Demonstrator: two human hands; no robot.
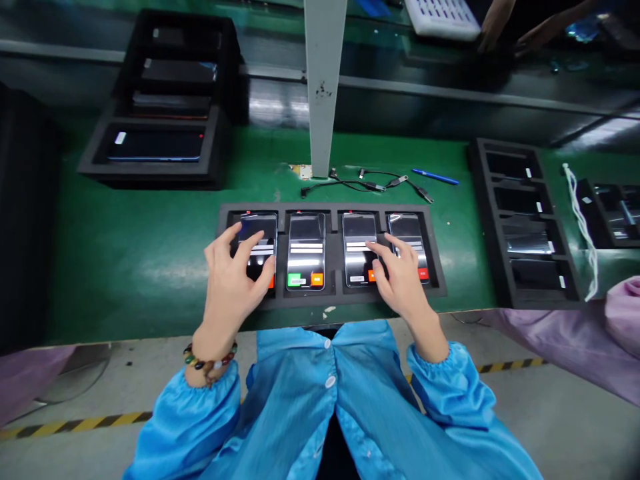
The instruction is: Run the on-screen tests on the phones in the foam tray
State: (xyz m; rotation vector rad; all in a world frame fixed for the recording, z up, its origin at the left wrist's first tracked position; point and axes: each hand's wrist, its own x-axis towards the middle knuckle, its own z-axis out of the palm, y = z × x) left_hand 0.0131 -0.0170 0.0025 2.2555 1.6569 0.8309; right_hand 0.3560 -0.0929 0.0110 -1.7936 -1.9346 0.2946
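Observation:
A black foam tray (pixel 331 212) lies on the green bench in front of me with several lit phones in its slots. My left hand (pixel 235 280) hovers with spread fingers over the leftmost phone (pixel 259 230), fingertips touching its screen. My right hand (pixel 400 277) rests open across the two right-hand phones, one finger on the third phone (pixel 358 233) and others by the fourth phone (pixel 407 230). The second phone (pixel 306 252) lies uncovered and shows a green and an orange button. Neither hand holds anything.
Stacked black trays with phones (pixel 165 107) stand at the back left. Another slotted tray (pixel 525 220) lies at the right. Cables (pixel 370 183) and a blue pen (pixel 435 177) lie behind the tray by a grey post (pixel 324 80). Another person's hands (pixel 505 30) work at the far top.

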